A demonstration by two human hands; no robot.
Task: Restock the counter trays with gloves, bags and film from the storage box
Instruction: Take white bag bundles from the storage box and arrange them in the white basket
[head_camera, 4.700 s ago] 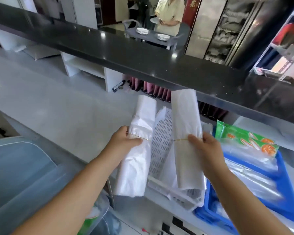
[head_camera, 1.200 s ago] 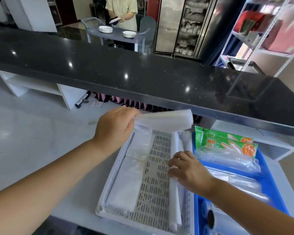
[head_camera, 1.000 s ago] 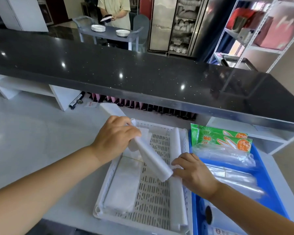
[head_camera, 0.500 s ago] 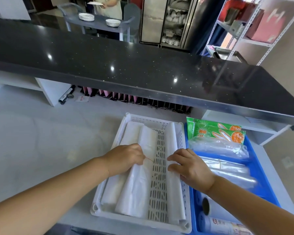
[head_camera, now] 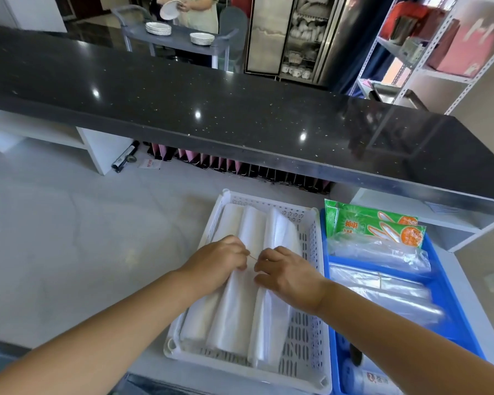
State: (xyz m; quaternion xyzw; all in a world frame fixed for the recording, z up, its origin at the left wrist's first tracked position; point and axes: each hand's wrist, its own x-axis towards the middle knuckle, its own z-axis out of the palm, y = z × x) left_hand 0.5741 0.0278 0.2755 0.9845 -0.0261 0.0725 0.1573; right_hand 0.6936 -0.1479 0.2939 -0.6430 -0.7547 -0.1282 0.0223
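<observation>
While left hand (head_camera: 217, 263) and right hand (head_camera: 288, 276), fingers curled, pinch the middle bag roll (head_camera: 234, 309) of 3 in the white tray (head_camera: 240, 373), lower centre, risk: rubber band (head_camera: 251, 257) slips, roll loosens.

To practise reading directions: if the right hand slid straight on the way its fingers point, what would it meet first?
Probably the left hand, close ahead of the right hand over the middle bundle of bags; depth is hard to judge.
</observation>
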